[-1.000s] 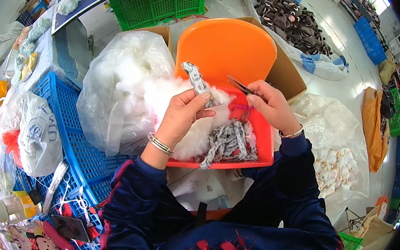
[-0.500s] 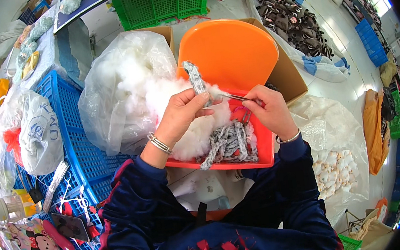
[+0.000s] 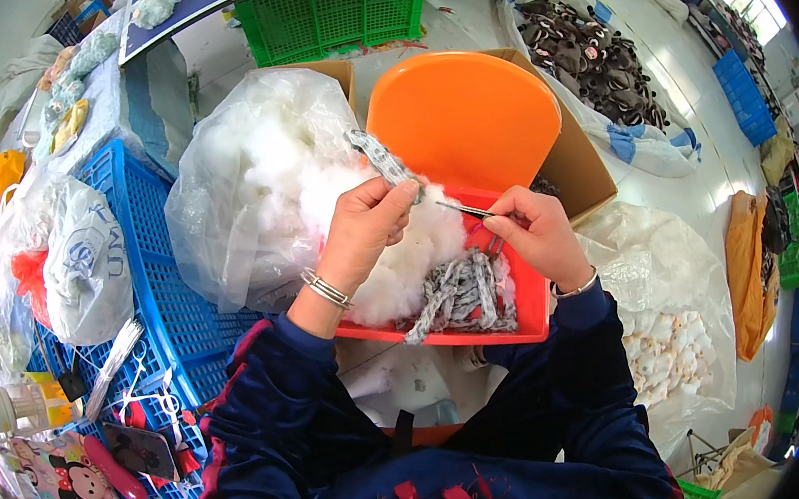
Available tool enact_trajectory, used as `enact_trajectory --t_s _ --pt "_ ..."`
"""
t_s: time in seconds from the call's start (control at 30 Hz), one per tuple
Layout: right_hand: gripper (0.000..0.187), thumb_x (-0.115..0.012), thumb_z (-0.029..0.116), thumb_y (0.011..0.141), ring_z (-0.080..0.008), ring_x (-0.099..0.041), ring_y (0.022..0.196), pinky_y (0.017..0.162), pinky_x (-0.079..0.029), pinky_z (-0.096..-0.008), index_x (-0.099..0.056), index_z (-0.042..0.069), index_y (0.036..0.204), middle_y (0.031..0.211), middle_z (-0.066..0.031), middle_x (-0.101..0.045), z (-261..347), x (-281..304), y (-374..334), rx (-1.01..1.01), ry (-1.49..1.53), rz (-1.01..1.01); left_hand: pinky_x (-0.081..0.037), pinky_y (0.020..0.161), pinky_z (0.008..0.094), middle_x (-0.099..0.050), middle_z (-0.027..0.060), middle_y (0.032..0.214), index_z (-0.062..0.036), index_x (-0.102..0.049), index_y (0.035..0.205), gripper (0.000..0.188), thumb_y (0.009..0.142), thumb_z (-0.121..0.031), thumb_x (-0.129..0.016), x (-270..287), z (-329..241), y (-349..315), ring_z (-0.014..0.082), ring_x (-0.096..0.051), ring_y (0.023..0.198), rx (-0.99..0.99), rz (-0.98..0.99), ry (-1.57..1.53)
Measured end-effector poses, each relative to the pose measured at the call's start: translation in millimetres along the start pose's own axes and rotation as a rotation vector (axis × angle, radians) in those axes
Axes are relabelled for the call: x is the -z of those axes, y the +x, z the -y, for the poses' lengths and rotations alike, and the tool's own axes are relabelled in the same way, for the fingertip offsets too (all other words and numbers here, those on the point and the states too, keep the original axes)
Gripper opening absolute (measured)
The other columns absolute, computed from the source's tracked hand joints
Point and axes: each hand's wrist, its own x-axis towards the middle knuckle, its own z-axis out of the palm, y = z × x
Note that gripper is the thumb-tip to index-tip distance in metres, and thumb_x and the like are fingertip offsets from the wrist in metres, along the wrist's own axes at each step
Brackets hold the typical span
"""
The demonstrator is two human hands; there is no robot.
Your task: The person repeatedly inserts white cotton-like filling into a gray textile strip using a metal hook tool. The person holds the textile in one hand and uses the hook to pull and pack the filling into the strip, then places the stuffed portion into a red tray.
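My left hand (image 3: 366, 226) pinches a fuzzy grey, narrow fabric piece (image 3: 379, 156) between thumb and fingers, its far end slanting up and left. In my right hand (image 3: 541, 236) are slim metal forceps (image 3: 463, 209), their tip pointing left toward the grey piece, a small gap away. Both hands hover over a red tray (image 3: 532, 305). Fluffy white stuffing (image 3: 384, 287) fills the tray's left part. A heap of similar grey pieces (image 3: 466, 296) lies in its near right part. The lower end of the held piece is hidden by my fingers.
Behind the tray rises an orange stool seat or backrest (image 3: 463, 115). A clear bag of stuffing (image 3: 212, 203) stands left, beside blue crates (image 3: 130, 234) with scissors (image 3: 170, 406). Right are a cardboard box (image 3: 583, 170) and a plastic bag of small white pieces (image 3: 671, 355).
The grey piece has tipped further left in my left hand. The forceps tip, earlier at white fluff beside the piece, is now bare and apart from it. The whole view shifted slightly.
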Motion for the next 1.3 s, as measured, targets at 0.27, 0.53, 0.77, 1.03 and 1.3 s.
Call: enact_trajectory --t_s 0.27,0.53,0.77,1.03,1.3 --pt "0.011 -0.068 0.006 0.087 -0.0047 -0.05 0.057 0.052 -0.04 -0.0219 -0.061 -0.001 0.084 0.067 -0.0018 -0.06 1 -10 1 0.022 0.02 0.008 -0.034 0.048 0.0216 -0.049 -0.0032 0.06 -0.006 -0.058 0.069 0.031 0.092 -0.024 -0.068 -5 3 -1 0.0046 -0.041 0.052 -0.043 0.034 0.08" --pt "0.009 -0.066 0.007 0.091 -0.0023 -0.048 0.064 0.057 -0.039 -0.0198 -0.059 0.0 0.089 0.073 0.0031 -0.057 -7 -24 -1 -0.121 0.283 0.042 -0.038 0.05 0.0228 -0.054 -0.0006 0.059 -0.0031 -0.061 0.07 0.028 0.094 -0.018 -0.065 -16 12 -6 0.0061 -0.048 0.053 -0.115 0.039 0.131" --pt "0.009 -0.064 0.008 0.093 -0.0008 -0.045 0.07 0.06 -0.037 -0.0186 -0.058 0.002 0.091 0.078 0.0064 -0.054 -5 -39 0 -0.188 0.464 0.043 -0.038 0.048 0.0224 -0.055 -0.0006 0.058 -0.005 -0.055 0.062 0.036 0.091 -0.022 -0.069 -22 9 -6 0.0058 -0.048 0.052 -0.151 -0.033 0.135" --pt "0.013 -0.066 0.01 0.092 -0.0016 -0.045 0.066 0.057 -0.037 -0.0197 -0.058 0.001 0.09 0.074 0.0053 -0.054 -6 -37 3 -0.171 0.289 0.025 -0.035 0.046 0.0215 -0.054 -0.0016 0.058 -0.0039 -0.059 0.063 0.036 0.09 -0.025 -0.07 -6 9 2 0.0036 -0.046 0.052 -0.164 -0.077 0.249" --pt "0.015 -0.068 0.011 0.091 -0.0023 -0.045 0.064 0.055 -0.037 -0.0213 -0.059 0.001 0.086 0.069 0.0038 -0.055 -4 -43 2 -0.129 0.285 -0.038 -0.037 0.049 0.0229 -0.056 -0.0003 0.06 -0.0033 -0.064 0.072 0.027 0.092 -0.021 -0.067 -18 19 -3 0.0052 -0.048 0.054 -0.123 -0.033 0.152"
